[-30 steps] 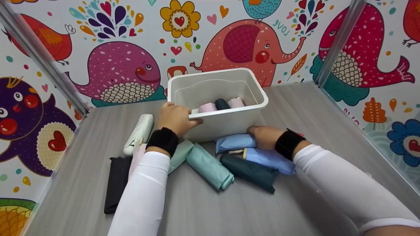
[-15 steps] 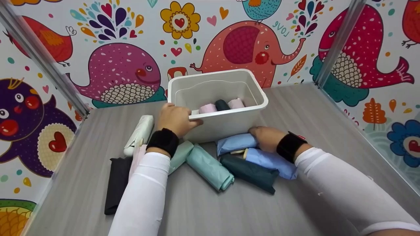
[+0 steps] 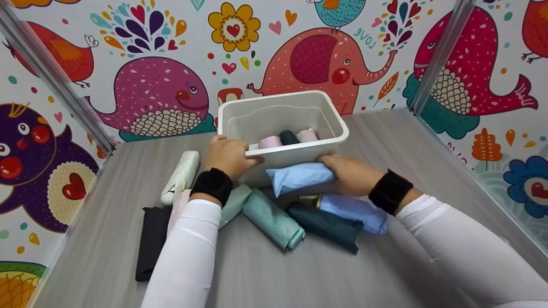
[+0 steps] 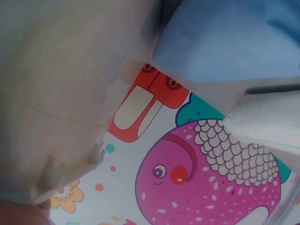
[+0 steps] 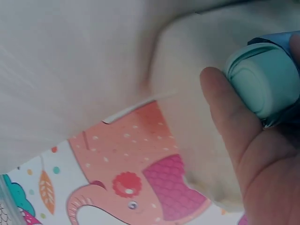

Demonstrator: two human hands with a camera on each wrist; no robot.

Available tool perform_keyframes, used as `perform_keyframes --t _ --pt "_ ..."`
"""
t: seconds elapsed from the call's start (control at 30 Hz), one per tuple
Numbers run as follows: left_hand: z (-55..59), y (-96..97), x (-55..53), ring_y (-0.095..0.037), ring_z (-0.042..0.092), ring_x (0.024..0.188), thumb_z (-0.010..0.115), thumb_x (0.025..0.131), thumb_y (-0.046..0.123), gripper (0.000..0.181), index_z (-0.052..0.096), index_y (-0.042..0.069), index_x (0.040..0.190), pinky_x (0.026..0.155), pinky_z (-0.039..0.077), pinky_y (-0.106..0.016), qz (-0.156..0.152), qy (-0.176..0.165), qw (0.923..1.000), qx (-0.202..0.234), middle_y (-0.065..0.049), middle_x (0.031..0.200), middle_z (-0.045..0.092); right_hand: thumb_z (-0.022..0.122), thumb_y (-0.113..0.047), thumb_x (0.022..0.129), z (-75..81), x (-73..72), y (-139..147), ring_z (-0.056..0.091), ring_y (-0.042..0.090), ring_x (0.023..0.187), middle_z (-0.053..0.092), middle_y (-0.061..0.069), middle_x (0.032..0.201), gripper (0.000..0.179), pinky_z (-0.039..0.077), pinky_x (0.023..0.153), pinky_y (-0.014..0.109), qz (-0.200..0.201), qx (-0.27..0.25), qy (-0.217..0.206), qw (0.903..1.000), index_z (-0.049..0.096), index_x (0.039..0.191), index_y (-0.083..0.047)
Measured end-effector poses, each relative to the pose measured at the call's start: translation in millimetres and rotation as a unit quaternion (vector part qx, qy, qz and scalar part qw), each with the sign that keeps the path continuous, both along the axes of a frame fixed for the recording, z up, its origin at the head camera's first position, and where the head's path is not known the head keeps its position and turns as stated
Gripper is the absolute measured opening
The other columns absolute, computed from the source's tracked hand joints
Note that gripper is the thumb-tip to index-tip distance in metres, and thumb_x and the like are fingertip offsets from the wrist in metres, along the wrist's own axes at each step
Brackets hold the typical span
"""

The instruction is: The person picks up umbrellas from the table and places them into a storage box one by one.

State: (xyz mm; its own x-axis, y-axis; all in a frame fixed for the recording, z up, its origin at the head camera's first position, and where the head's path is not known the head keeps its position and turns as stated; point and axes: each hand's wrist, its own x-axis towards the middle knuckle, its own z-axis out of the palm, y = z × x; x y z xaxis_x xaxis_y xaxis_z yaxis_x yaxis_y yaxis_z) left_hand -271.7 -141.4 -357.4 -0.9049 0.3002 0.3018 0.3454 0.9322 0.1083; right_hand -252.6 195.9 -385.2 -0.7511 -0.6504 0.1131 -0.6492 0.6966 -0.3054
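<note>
My left hand [image 3: 229, 157] grips the near left corner of the white plastic bin [image 3: 295, 156], thumb along its front rim. My right hand [image 3: 355, 175] holds a light blue folded umbrella [image 3: 302, 176] by its right end, raised just in front of the bin. In the right wrist view the umbrella's pale mint end [image 5: 262, 82] shows between thumb and fingers. Inside the bin lie two pink rolled umbrellas [image 3: 270, 142] with a dark green one [image 3: 289, 137] between them. Below the lifted umbrella lie a periwinkle umbrella [image 3: 353, 211] and a dark teal one [image 3: 323, 224].
A teal umbrella [image 3: 274, 220] and a pale green one [image 3: 235, 205] lie before the bin. Left of my left arm are a black umbrella [image 3: 153, 244], a white one [image 3: 182, 175] and a partly hidden pink one [image 3: 179, 203]. Printed wall panels [image 3: 239, 77] border the grey tabletop [image 3: 334, 278].
My right hand has lifted the light blue umbrella off the table, up and slightly left against the bin's front. The left hand stays on the bin's corner.
</note>
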Motion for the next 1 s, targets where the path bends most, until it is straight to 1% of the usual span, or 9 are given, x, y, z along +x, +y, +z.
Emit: perform_keyframes --t 0.17,0.23,0.3,0.4,0.53,0.67,0.73,0.87,1.0 --pt "-0.1 0.3 -0.6 -0.028 0.073 0.079 0.073 0.092 0.053 0.047 0.071 0.011 0.071 0.113 0.042 -0.052 0.000 0.000 1.0000 -0.007 -0.006 0.065 0.070 0.071 -0.005 0.095 18.8 4.6 -6.2 0.063 0.033 0.124 0.063 0.016 0.134 0.050 0.048 0.113 0.056 0.030 -0.043 -0.003 0.9986 0.052 0.141 -0.001" --pt "-0.1 0.6 -1.2 -0.028 0.073 0.080 0.072 0.093 0.053 0.047 0.070 0.011 0.070 0.113 0.042 -0.053 0.000 0.000 0.9999 -0.012 -0.006 0.066 0.071 0.068 -0.002 0.097 26.0 5.2 -8.6 0.062 0.032 0.127 0.062 0.016 0.137 0.049 0.046 0.116 0.056 0.032 -0.067 -0.009 0.9972 0.052 0.143 -0.001" --pt "0.0 0.6 -1.5 -0.029 0.073 0.080 0.071 0.093 0.054 0.049 0.070 0.011 0.071 0.114 0.042 -0.053 -0.001 0.001 0.9999 -0.016 -0.007 0.067 0.071 0.068 -0.003 0.098 33.6 5.5 -10.8 0.061 0.033 0.127 0.062 0.016 0.139 0.050 0.044 0.117 0.057 0.028 -0.093 -0.017 0.9952 0.051 0.145 -0.001" --pt "0.2 1.0 -1.7 -0.029 0.073 0.079 0.072 0.092 0.059 0.053 0.071 0.011 0.071 0.114 0.041 -0.053 -0.002 -0.004 0.9999 -0.012 -0.007 0.067 0.071 0.070 -0.006 0.098 44.7 5.0 -13.8 0.060 0.033 0.128 0.061 0.016 0.143 0.055 0.043 0.117 0.058 0.008 -0.130 -0.034 0.9910 0.049 0.149 -0.002" --pt "0.4 1.2 -1.5 -0.029 0.073 0.079 0.075 0.091 0.059 0.052 0.072 0.012 0.071 0.114 0.041 -0.052 -0.002 -0.009 0.9999 -0.012 -0.006 0.066 0.072 0.071 -0.010 0.099 56.7 2.3 -17.8 0.062 0.034 0.124 0.063 0.017 0.141 0.057 0.046 0.114 0.060 -0.017 -0.167 -0.050 0.9846 0.048 0.150 -0.003" --pt "0.9 1.7 -0.5 -0.029 0.073 0.080 0.076 0.091 0.058 0.051 0.073 0.011 0.073 0.114 0.042 -0.053 -0.001 -0.007 0.9999 -0.014 -0.007 0.066 0.072 0.070 -0.011 0.099 66.6 -1.8 -23.1 0.063 0.036 0.123 0.064 0.018 0.139 0.056 0.047 0.113 0.061 -0.042 -0.201 -0.053 0.9773 0.048 0.150 -0.004" --pt "1.0 1.8 0.0 -0.028 0.072 0.079 0.076 0.091 0.058 0.050 0.074 0.010 0.074 0.114 0.042 -0.052 0.001 -0.007 0.9999 -0.011 -0.007 0.066 0.071 0.069 -0.010 0.099 70.6 -6.0 -27.6 0.063 0.037 0.124 0.064 0.020 0.138 0.057 0.046 0.113 0.060 -0.053 -0.222 -0.043 0.9727 0.048 0.151 -0.003" --pt "0.4 1.8 0.6 -0.028 0.071 0.080 0.076 0.091 0.058 0.049 0.076 0.010 0.079 0.114 0.040 -0.050 0.009 -0.012 0.9999 -0.001 -0.007 0.068 0.072 0.067 -0.012 0.100 75.7 -17.8 -38.3 0.063 0.036 0.122 0.065 0.021 0.135 0.054 0.048 0.111 0.057 -0.089 -0.257 -0.027 0.9620 0.049 0.149 -0.001" --pt "0.6 1.8 1.1 -0.029 0.072 0.083 0.075 0.091 0.058 0.050 0.076 0.010 0.081 0.116 0.038 -0.049 0.009 -0.018 0.9998 0.007 -0.007 0.069 0.073 0.064 -0.015 0.101 76.2 -30.5 -48.0 0.062 0.036 0.124 0.064 0.021 0.138 0.052 0.046 0.114 0.057 -0.136 -0.273 -0.032 0.9519 0.048 0.148 -0.001"
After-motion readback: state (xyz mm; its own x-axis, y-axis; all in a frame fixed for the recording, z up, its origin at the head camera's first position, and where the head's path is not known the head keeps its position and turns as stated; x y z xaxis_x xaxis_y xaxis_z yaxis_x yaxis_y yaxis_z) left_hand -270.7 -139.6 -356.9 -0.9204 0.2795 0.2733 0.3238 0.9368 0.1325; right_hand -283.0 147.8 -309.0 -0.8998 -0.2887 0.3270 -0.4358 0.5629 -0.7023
